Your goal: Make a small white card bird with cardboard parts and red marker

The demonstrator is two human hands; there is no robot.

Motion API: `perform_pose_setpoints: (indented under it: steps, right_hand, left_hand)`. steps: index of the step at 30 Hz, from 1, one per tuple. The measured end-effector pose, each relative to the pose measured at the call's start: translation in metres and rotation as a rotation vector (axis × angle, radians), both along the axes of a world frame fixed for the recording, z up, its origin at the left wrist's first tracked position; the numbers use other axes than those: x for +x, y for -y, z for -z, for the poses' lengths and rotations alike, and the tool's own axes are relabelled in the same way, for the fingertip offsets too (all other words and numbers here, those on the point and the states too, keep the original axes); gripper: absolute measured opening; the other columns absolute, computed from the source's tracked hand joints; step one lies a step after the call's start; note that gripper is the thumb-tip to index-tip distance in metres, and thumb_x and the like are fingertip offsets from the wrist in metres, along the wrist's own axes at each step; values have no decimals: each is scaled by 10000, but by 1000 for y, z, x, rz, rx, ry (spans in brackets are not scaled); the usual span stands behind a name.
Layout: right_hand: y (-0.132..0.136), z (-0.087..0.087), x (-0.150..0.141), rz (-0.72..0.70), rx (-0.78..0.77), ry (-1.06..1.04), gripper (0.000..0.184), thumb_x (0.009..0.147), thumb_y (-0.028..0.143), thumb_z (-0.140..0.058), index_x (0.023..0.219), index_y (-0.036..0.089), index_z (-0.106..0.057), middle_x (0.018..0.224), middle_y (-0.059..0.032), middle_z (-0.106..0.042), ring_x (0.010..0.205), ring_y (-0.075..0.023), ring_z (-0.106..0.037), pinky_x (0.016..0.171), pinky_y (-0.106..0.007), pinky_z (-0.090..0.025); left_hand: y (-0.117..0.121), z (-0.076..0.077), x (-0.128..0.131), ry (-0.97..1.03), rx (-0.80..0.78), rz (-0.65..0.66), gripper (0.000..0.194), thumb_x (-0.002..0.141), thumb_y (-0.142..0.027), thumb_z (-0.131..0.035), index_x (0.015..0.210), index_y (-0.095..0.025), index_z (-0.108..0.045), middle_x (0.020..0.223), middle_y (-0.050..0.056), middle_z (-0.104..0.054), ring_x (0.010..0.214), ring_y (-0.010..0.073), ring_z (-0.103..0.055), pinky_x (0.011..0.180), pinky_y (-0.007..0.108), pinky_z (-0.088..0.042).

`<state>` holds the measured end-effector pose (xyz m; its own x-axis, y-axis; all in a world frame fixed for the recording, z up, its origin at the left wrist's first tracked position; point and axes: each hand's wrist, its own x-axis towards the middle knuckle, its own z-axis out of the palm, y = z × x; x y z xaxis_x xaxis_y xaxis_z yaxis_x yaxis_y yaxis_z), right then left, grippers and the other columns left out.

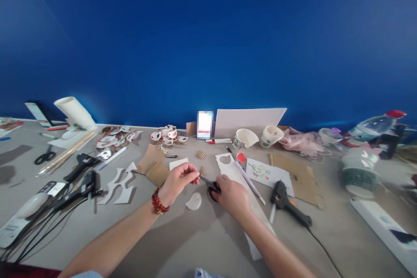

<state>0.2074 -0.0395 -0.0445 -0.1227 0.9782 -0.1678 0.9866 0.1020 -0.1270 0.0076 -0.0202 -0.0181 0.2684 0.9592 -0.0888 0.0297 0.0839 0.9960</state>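
My right hand [233,194] grips a pair of black-handled scissors [213,187], their blades pointing left. Fingers pinched together, my left hand [181,179] is at the tips of the blades; what it pinches is too small to make out. Just below lies a white paper cutout [193,201] with a rounded body and a pointed end. A long white paper strip [257,213] with a shaped hole passes partly under my right forearm. Between and behind the hands sit a small striped cardboard piece [201,154] and brown cardboard [159,173].
Paper birds [169,134] are piled at the back. A black glue gun [289,205] lies right, with more glue guns [80,189] and cables left. Paper cups [245,138], a drawing [269,174], a phone [205,125] and a plastic bottle [371,127] stand or lie around.
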Motion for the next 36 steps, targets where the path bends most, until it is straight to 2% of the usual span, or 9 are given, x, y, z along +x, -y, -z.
perform_pose_setpoints:
  steps: [5, 10, 13, 17, 22, 25, 28, 32, 36]
  right_hand:
    - [-3, -2, 6, -21, -92, -145, 227, 737, 351, -700, 898, 223, -603, 909, -20, -678, 772, -194, -642, 520, -250, -248]
    - [-2, -15, 18, -53, -87, -376, 239, 686, 289, -755, 868, 208, -623, 833, -13, -662, 721, -174, -589, 566, -236, -295]
    - [3, -28, 20, -65, -146, -722, 187, 778, 360, -690, 820, 191, -620, 734, -6, -638, 625, -141, -532, 560, -229, -320]
    - [13, -40, 10, -64, -343, -1281, 364, 898, 514, -511, 783, 175, -576, 664, 0, -601, 504, -95, -441, 495, -211, -326]
    - [21, -38, -3, 56, -327, -1455, 314, 842, 451, -605, 712, 179, -518, 565, 41, -516, 456, -76, -388, 460, -200, -289]
    - [20, -35, -1, 73, -310, -1476, 262, 841, 398, -579, 711, 186, -496, 545, 53, -493, 449, -76, -380, 462, -199, -289]
    - [19, -34, 4, 46, -325, -1434, 210, 843, 363, -543, 734, 191, -495, 590, 39, -528, 472, -82, -405, 480, -199, -315]
    - [17, -34, 7, -2, -330, -1354, 192, 844, 347, -525, 736, 191, -499, 620, 26, -542, 499, -89, -426, 492, -197, -340]
    - [15, -33, 8, -43, -320, -1349, 165, 829, 314, -514, 724, 187, -505, 612, 24, -542, 495, -87, -419, 483, -193, -338]
  left_hand:
    - [15, 1, -3, -282, 375, -32, 178, 865, -332, -562, 774, -191, -623, 728, 31, -657, 716, 164, -605, 742, 272, -471]
    - [19, 2, -7, -376, 688, 0, 143, 870, -263, -562, 840, -236, -700, 883, 93, -711, 876, 223, -630, 871, 343, -457]
    - [16, 6, -10, -431, 798, 73, 131, 847, -251, -599, 881, -253, -726, 924, 109, -733, 902, 239, -645, 898, 377, -452]
    - [13, 11, -11, -458, 913, 132, 127, 851, -216, -606, 891, -262, -717, 947, 112, -743, 921, 239, -664, 898, 395, -466]
    - [15, 11, -8, -492, 980, 206, 199, 841, -173, -601, 965, -278, -716, 982, 104, -743, 941, 241, -664, 912, 397, -466]
    - [18, 5, -3, -427, 900, 108, 204, 838, -201, -606, 1011, -248, -704, 1016, 111, -726, 962, 246, -642, 936, 386, -441]
    - [19, -7, 3, -300, 592, -29, 140, 871, -274, -564, 922, -211, -678, 879, 81, -695, 853, 212, -621, 832, 317, -465]
    - [16, -21, 9, -131, 157, 122, 170, 837, -342, -589, 783, -189, -636, 706, 14, -625, 681, 157, -564, 650, 235, -447]
    - [14, -24, 10, -56, -15, 178, 145, 772, -314, -652, 753, -171, -637, 680, 2, -611, 665, 139, -548, 643, 225, -430]
